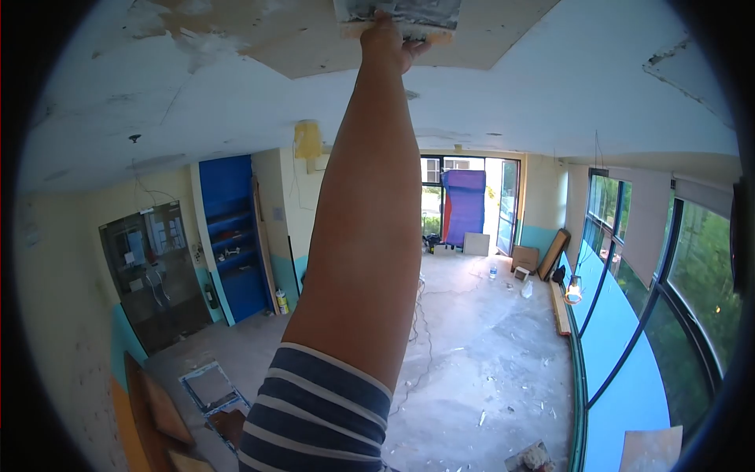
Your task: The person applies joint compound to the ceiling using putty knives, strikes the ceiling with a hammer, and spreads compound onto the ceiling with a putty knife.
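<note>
– Navy-and-white striped sleeve sits nearest the lens; bare forearm rises from it. Ending where?
– At the left hand, judging by the side it enters from. Grasping a wide, flat grey metal blade, pale orange-brown along its near edge, overhead at the tan board panel on the white ceiling. Contact: cannot resolve.
– Why that grip?
– One digit lies over the blade's underside, presumably bracing it flat. Elbow nearly straight, likely for reach.
– Right hand?
– Out of frame; state cannot be told.
– Farther out?
– Brown rectangular framed board leans by the windows, probably sparing the pale, dusty floor.
</note>
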`<state>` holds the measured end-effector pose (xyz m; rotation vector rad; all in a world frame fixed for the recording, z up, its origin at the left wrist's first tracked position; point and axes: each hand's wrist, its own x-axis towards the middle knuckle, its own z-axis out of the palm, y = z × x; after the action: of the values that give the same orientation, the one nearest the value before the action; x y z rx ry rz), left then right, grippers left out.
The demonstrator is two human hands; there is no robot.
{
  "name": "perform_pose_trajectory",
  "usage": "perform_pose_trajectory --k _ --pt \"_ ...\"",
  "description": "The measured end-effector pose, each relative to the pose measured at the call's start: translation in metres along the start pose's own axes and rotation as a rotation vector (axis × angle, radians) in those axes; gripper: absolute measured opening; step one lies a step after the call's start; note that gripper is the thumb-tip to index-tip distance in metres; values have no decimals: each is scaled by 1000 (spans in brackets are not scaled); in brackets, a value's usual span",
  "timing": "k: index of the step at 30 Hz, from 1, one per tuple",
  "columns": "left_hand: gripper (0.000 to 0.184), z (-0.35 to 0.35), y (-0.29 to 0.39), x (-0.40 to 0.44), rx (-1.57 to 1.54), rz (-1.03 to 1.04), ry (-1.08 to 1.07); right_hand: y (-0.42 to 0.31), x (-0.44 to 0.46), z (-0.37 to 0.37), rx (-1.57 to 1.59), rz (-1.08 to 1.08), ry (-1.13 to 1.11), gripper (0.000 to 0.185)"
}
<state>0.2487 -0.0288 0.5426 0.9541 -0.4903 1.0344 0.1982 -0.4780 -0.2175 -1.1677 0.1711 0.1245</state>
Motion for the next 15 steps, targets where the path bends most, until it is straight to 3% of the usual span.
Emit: perform_pose_trajectory --k 4,7,9,10,12,15 --pt "57 -20 -10 -14 3 82 -21 0 -9 -6 -180 -149 -27 35" --pt "56 -22 -3 -14 -50 229 -109 8 -18 -20 -705 -488 -71 35" --pt "56 -12 17 -30 26 310 -159 11 -17 -26 -858 -569 -83 35" --pt "55 -8 24 -31 54 294 -146 9 -12 -23 -371 -262 -157 36" --pt "54 -3 34 -24 114 264 -116 -4 -6 -9 632 317 -86 37" --pt "52 -13 36 -26 154 124 57 -17 -29 18 -497 -419 -183 38"
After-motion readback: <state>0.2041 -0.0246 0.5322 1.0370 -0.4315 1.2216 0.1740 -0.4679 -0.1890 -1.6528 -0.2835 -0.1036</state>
